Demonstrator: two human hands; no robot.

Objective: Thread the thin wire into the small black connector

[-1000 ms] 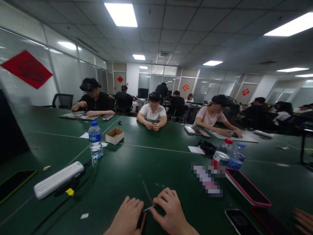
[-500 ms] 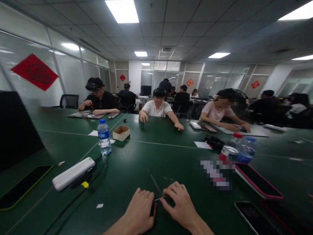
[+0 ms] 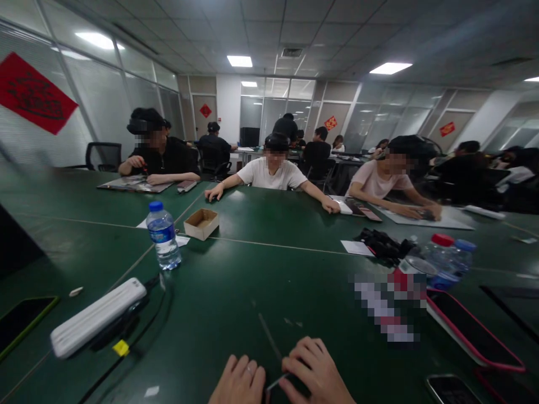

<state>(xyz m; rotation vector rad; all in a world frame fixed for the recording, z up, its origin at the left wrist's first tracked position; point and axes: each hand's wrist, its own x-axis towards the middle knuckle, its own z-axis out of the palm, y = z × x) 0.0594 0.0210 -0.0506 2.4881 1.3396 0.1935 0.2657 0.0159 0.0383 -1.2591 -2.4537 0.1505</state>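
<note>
At the bottom of the head view, my left hand (image 3: 238, 382) rests palm down with its fingers curled together. A ring shows on one finger, and whatever lies under the palm is hidden. Just to the right, my right hand (image 3: 315, 371) is closed, thumb against bent fingers, around a thin pale strip (image 3: 276, 383). The strip slants across the gap between my hands, its near end close to my left hand. What it belongs to cannot be made out. Both hands are low over the green table (image 3: 236, 303), where a faint streak runs toward my right fingers.
On the left are a white power strip (image 3: 99, 317), a black cable with a yellow tag (image 3: 121, 348), a water bottle (image 3: 164, 238) and an open box (image 3: 201, 224). Bottles (image 3: 442, 255), a can and phones (image 3: 475, 328) stand or lie on the right. Several people sit opposite.
My view has tipped downward, so my hands sit lower in it. Both hands keep nearly the same pose around the strip. The person opposite has spread both arms wider along the table.
</note>
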